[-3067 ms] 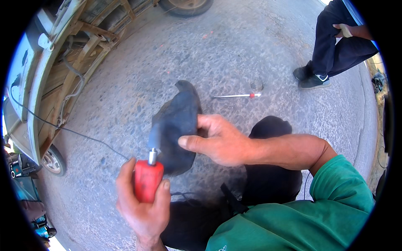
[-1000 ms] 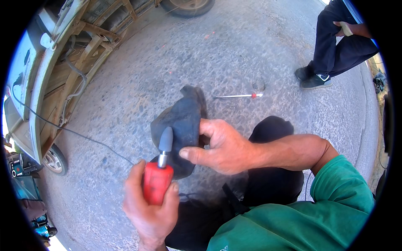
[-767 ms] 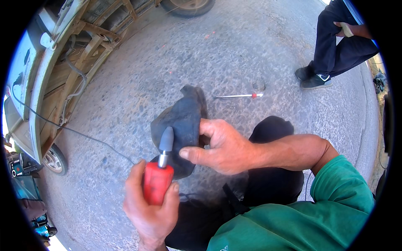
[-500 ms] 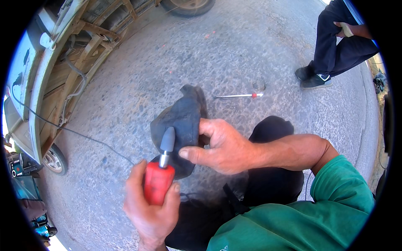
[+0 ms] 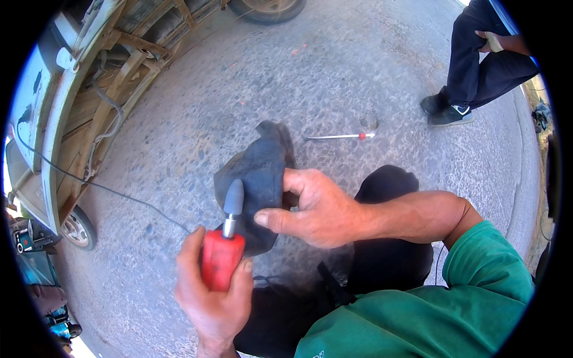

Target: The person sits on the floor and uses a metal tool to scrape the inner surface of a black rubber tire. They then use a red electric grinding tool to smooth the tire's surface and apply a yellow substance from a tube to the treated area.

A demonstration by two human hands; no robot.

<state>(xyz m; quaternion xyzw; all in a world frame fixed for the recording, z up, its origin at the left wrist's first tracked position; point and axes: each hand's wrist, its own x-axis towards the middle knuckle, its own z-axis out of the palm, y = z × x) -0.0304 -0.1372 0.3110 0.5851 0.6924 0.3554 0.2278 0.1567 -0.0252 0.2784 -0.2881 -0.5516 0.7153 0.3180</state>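
The left hand [image 5: 215, 301] is closest to the camera, low in the picture; it is closed in a fist around the red body of a small grinder [image 5: 222, 259], and the grey cone-shaped stone [image 5: 233, 198] points up and away from the person; the wrist looks nearly straight. Just beyond it, the right hand [image 5: 316, 209] comes in from the right side with the forearm across the knees; its thumb and fingers pinch a piece of black rubber tube [image 5: 256, 179], holding it up in front of the stone, and the stone tip lies on or just at the rubber.

The risk, as it seems, is the short gap between the stone and the right thumb; if the soft rubber folds or the stone skips over it, the tip could run into the fingers. Too much pressure could also cut through the rubber.

Farther on the concrete ground [image 5: 179, 119] lies a thin metal tool with a red end [image 5: 340, 136]; another person's legs [image 5: 477, 65] stand beyond it at the far right.
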